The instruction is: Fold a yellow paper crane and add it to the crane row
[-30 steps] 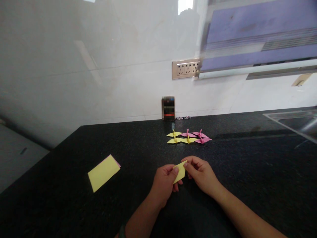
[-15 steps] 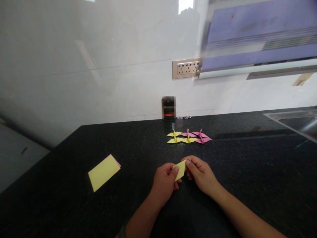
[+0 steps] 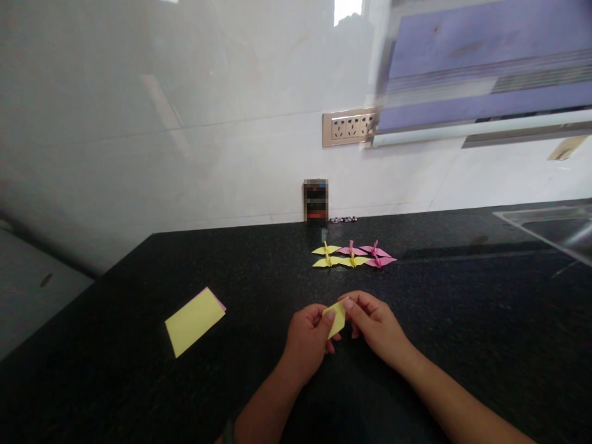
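Just below the middle of the frame, the left hand [image 3: 309, 336] and right hand [image 3: 374, 325] pinch a small folded yellow paper [image 3: 336, 317] between them above the black counter [image 3: 462, 320]. Since a second ago the visible flap has shrunk and the fingertips have closed in, suggesting a crease being pressed tighter. Its long axis runs diagonally, tip pointing toward the frame's upper right.

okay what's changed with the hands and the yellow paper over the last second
The folded yellow paper shows less now: both hands, left hand and right hand, have pinched it closer together. Both keep hold. The paper cranes and the paper stack have not moved.
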Demonstrator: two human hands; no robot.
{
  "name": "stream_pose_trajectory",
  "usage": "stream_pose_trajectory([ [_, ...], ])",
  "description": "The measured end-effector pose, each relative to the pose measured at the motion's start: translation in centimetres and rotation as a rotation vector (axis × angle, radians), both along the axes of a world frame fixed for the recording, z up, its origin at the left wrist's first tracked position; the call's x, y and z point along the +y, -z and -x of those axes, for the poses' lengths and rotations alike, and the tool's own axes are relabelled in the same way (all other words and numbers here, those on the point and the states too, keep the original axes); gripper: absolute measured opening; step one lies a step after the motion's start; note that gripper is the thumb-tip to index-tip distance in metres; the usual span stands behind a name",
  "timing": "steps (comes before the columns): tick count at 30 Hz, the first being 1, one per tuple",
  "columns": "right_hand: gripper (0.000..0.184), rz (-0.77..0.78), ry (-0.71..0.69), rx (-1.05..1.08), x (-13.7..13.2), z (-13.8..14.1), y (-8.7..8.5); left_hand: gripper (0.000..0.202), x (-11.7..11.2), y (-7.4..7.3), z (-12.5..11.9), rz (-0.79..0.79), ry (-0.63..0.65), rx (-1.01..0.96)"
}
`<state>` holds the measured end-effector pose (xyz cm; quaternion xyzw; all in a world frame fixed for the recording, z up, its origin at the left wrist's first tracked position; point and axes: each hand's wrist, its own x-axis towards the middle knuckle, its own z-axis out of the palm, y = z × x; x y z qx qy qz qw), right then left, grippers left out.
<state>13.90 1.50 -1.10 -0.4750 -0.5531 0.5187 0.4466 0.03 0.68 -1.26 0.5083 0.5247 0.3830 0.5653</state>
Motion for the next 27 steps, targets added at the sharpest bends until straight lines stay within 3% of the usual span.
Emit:
stream_pose_trajectory([
  [11,0.028,0.031,0.011,-0.016,0.0,-0.2,0.0,0.032,-0.2,-0.5,0.0,0.076,0.077,-0.054],
  [27,0.024,0.011,0.008,-0.02,-0.2,-0.1,-0.1,0.02,-0.3,-1.1,-0.2,0.057,0.017,-0.055],
])
